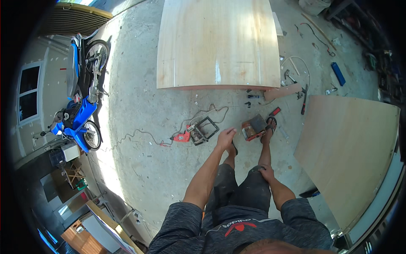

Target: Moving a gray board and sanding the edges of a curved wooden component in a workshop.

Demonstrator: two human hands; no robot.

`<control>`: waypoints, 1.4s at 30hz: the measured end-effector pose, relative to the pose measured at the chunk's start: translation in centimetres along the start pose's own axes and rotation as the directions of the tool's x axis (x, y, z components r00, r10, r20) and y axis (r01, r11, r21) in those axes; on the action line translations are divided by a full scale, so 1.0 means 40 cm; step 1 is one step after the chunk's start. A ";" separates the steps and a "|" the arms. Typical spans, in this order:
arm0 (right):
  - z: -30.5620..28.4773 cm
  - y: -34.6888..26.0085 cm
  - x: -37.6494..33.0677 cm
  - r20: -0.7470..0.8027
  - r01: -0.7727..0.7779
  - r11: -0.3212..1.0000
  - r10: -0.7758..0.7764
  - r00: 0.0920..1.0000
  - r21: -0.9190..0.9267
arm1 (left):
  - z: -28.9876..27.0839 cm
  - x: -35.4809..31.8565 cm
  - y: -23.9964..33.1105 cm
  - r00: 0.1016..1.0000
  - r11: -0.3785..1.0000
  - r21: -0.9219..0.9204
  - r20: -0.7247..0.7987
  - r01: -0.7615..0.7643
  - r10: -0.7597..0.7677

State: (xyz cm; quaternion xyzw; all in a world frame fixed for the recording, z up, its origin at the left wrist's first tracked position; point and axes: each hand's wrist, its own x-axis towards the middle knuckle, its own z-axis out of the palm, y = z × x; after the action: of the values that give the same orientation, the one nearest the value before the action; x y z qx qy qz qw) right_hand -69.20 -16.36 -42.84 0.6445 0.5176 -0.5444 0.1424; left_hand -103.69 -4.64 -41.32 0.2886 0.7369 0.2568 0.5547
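My left hand [225, 138] hangs out in front of me with its fingers loosely apart, holding nothing. It is above the concrete floor, near a red power tool [183, 137] with a black metal frame [204, 130]. My right hand [267, 172] rests on my right knee, fingers curled against the dark shorts. An orange and grey power tool [253, 127] lies on the floor by my right sandalled foot [270, 125].
A large plywood sheet [218, 42] lies ahead, and another plywood sheet [347, 148] is at my right. A blue motorbike [82, 97] is parked at the left. A cord [135, 137] runs across the floor. Hand tools [296, 82] and a blue object [338, 73] lie beyond.
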 end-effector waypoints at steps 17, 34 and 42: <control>-0.160 -0.564 -0.147 0.021 0.328 0.870 -0.361 0.932 0.368 | -0.324 -0.774 -0.425 0.730 0.780 -0.622 -0.503 0.065 -0.462; 0.014 -0.634 -0.248 0.466 0.697 0.488 -0.520 0.716 -0.525 | 0.341 -1.274 -0.885 0.438 0.289 -0.930 -0.167 0.229 -0.883; 0.506 -0.935 -0.153 0.851 0.800 -0.383 -0.444 0.279 -0.462 | 0.125 -1.343 -0.933 0.283 0.109 -0.977 -0.158 -0.181 -0.946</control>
State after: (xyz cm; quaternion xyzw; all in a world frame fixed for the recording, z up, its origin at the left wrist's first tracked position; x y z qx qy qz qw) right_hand -110.38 -18.78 -30.85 -0.1223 0.9540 -0.1626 0.2203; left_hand -92.38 -68.68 -32.72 -0.5350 0.6362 0.5182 0.2011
